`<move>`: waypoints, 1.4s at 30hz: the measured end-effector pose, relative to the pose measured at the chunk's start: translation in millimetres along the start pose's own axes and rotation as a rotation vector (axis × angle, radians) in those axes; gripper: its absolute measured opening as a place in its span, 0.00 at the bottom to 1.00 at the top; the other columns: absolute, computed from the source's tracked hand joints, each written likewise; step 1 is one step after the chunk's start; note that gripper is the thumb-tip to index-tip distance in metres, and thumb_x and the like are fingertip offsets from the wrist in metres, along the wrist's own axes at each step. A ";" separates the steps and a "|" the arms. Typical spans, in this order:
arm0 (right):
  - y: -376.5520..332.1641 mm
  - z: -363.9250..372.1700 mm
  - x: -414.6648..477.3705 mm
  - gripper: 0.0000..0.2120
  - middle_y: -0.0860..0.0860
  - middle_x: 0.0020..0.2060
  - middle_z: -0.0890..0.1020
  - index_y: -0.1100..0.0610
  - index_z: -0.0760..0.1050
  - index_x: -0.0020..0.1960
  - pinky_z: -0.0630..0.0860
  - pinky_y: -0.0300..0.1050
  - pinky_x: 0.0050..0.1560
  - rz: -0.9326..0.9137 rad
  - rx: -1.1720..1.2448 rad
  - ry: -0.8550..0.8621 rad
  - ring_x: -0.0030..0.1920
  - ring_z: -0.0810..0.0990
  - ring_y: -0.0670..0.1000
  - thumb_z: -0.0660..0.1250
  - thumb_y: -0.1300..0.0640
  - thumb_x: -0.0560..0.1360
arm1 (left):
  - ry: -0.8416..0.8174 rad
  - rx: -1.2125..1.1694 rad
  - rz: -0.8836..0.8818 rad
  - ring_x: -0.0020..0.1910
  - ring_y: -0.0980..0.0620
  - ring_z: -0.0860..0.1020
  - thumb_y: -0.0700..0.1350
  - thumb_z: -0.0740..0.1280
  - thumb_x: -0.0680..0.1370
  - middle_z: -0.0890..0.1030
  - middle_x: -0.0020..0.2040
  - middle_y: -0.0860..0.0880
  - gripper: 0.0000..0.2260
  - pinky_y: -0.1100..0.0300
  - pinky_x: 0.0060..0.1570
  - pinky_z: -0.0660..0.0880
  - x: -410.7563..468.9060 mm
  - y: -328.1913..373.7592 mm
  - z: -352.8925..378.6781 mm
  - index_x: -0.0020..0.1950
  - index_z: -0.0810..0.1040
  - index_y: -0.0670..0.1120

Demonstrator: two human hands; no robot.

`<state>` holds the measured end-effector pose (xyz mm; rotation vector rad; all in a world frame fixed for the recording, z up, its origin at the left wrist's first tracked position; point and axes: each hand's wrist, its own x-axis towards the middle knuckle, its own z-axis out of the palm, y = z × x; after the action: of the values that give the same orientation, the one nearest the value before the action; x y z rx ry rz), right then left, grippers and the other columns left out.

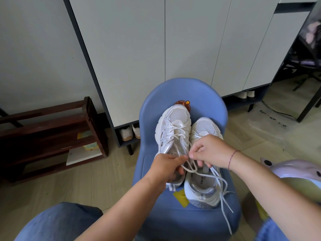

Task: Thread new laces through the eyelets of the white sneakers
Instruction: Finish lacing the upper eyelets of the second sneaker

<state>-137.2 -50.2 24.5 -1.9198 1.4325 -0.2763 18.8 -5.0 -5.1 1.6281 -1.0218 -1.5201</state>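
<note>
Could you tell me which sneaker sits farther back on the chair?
The left sneaker: its toe reaches the round sticker, while the right sneaker sits nearer the front edge.

The white sneakers [175, 122] have open mesh cloth at the toes and glossy, silvery overlays on the sides. Their laces [224, 193] are matt woven cloth. The chair [184, 89] is smooth, matt blue plastic. At left, the shoe rack [52, 126] is dark wood with a dull sheen.

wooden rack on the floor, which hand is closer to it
Left. The left hand is right of the wooden rack, over the picture-left sneaker; the right hand is farther right, over the other sneaker. Both pinch lace.
</note>
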 end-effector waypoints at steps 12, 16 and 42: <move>-5.4 3.3 -1.4 0.09 0.52 0.27 0.80 0.62 0.78 0.47 0.65 0.36 0.23 0.064 0.234 -0.054 0.21 0.71 0.46 0.61 0.59 0.78 | 0.108 -0.306 -0.202 0.15 0.57 0.58 0.44 0.71 0.75 0.68 0.19 0.53 0.07 0.70 0.17 0.55 9.0 4.0 11.6 0.42 0.76 0.43; -4.9 4.9 -0.7 0.08 0.53 0.26 0.79 0.61 0.77 0.45 0.66 0.36 0.22 0.075 0.300 -0.054 0.21 0.71 0.46 0.62 0.60 0.78 | 0.039 -0.347 -0.208 0.17 0.57 0.58 0.45 0.70 0.75 0.64 0.20 0.52 0.16 0.68 0.18 0.54 11.1 3.4 7.8 0.30 0.70 0.46; -3.0 -44.1 -3.8 0.10 0.52 0.35 0.76 0.61 0.81 0.44 0.66 0.33 0.25 -0.192 1.291 -0.108 0.27 0.69 0.44 0.72 0.55 0.67 | 0.141 0.084 0.478 0.31 0.58 0.74 0.49 0.71 0.75 0.79 0.35 0.50 0.05 0.63 0.35 0.72 -2.4 28.2 -32.7 0.46 0.83 0.49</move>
<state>-160.8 -64.6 59.1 -0.9412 0.6371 -0.9026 48.7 -17.1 23.8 1.3916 -1.2964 -1.0432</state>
